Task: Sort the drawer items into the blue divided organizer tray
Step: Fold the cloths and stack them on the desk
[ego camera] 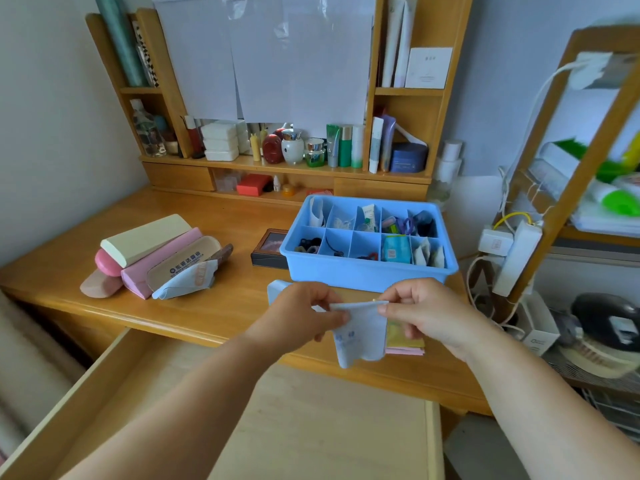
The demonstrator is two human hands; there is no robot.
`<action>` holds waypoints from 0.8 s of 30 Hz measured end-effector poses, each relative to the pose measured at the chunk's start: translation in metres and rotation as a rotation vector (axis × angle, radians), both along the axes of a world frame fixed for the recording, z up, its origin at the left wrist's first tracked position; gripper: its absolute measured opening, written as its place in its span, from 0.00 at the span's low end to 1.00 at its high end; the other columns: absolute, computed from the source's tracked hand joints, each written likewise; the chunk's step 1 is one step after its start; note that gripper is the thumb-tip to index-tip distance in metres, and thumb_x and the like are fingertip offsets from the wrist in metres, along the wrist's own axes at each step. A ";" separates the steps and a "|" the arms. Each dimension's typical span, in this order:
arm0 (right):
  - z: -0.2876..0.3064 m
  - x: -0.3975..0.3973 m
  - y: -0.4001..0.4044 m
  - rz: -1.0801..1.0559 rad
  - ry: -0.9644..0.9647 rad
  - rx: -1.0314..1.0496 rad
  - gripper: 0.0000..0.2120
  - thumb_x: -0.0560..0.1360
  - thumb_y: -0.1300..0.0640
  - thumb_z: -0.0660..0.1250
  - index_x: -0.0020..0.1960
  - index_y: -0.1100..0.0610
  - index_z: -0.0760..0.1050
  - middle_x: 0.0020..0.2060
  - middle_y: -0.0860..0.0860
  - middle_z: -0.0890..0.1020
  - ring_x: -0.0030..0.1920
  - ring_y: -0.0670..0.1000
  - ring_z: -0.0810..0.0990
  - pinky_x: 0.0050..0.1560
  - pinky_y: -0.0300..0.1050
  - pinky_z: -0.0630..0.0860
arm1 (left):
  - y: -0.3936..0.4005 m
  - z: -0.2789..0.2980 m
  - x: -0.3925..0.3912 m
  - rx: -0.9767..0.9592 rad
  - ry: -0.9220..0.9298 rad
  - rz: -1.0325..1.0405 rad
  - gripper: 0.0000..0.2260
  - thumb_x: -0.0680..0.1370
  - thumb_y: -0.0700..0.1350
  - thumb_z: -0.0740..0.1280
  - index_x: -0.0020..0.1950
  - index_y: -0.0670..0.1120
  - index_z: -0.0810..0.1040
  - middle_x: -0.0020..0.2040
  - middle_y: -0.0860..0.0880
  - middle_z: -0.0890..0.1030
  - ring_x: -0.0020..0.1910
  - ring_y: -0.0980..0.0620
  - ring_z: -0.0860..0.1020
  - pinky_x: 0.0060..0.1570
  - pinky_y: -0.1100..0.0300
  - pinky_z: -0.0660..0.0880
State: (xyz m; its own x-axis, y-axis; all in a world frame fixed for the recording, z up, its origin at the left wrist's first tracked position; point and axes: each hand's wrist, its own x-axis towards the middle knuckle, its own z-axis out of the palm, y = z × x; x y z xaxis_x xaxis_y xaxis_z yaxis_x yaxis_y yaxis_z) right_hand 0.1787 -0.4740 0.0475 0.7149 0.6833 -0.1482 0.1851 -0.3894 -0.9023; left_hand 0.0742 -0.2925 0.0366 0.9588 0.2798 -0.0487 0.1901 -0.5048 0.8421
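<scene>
One wooden desk (214, 306) carries one blue organizer tray (367, 271) at my one o'clock, ten compartments in two rows of five. At ten o'clock lie five glasses cases (152, 254). My left hand (298, 317) and right hand (426, 313) each pinch one pale blue cloth (360, 334) at twelve o'clock, just in front of the tray.

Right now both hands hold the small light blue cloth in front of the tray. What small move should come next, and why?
Probably fold the light blue cloth in half. Left hand and right hand pinch its top corners, and it hangs open, wider than one compartment of the blue organizer tray. Folded, it should fit better.
</scene>
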 end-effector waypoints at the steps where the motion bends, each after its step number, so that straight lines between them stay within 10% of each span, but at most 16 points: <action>1: -0.001 0.004 -0.002 -0.034 0.015 0.040 0.03 0.74 0.61 0.69 0.43 0.55 0.80 0.29 0.46 0.81 0.30 0.42 0.79 0.31 0.35 0.75 | -0.005 0.000 0.007 -0.091 -0.026 0.015 0.03 0.75 0.42 0.71 0.43 0.44 0.79 0.30 0.54 0.80 0.26 0.60 0.76 0.29 0.68 0.74; 6: -0.010 0.023 -0.016 -0.168 -0.202 0.153 0.09 0.73 0.65 0.69 0.42 0.52 0.79 0.46 0.45 0.84 0.49 0.43 0.82 0.51 0.40 0.78 | -0.030 -0.016 0.041 -0.249 -0.251 0.017 0.10 0.73 0.33 0.70 0.40 0.47 0.78 0.49 0.50 0.83 0.45 0.61 0.81 0.45 0.68 0.76; 9: -0.031 0.026 -0.031 -0.148 -0.382 0.052 0.11 0.71 0.66 0.70 0.40 0.50 0.78 0.51 0.40 0.81 0.53 0.37 0.78 0.55 0.29 0.73 | -0.037 -0.041 0.052 -0.009 -0.268 -0.071 0.12 0.72 0.32 0.70 0.39 0.49 0.76 0.57 0.54 0.79 0.58 0.59 0.77 0.60 0.68 0.70; 14: -0.081 0.025 -0.046 -0.005 -0.551 -0.267 0.06 0.74 0.63 0.68 0.46 0.54 0.80 0.61 0.43 0.77 0.62 0.41 0.73 0.60 0.25 0.62 | -0.041 -0.077 0.055 0.327 -0.162 -0.191 0.08 0.74 0.34 0.66 0.46 0.45 0.83 0.64 0.53 0.76 0.64 0.56 0.73 0.58 0.80 0.60; 18: -0.080 0.024 -0.045 0.002 -0.592 -0.311 0.03 0.73 0.54 0.68 0.44 0.50 0.80 0.59 0.42 0.78 0.61 0.42 0.72 0.60 0.34 0.65 | -0.037 -0.075 0.053 0.477 -0.164 -0.263 0.14 0.73 0.34 0.63 0.50 0.48 0.83 0.64 0.52 0.77 0.68 0.54 0.67 0.71 0.60 0.57; 24: -0.059 0.010 -0.003 -0.056 -0.618 -0.125 0.06 0.74 0.55 0.68 0.38 0.47 0.78 0.41 0.41 0.81 0.45 0.42 0.78 0.44 0.31 0.72 | -0.004 -0.073 0.025 0.476 -0.274 0.122 0.06 0.74 0.38 0.69 0.50 0.46 0.81 0.50 0.52 0.81 0.53 0.53 0.76 0.51 0.66 0.70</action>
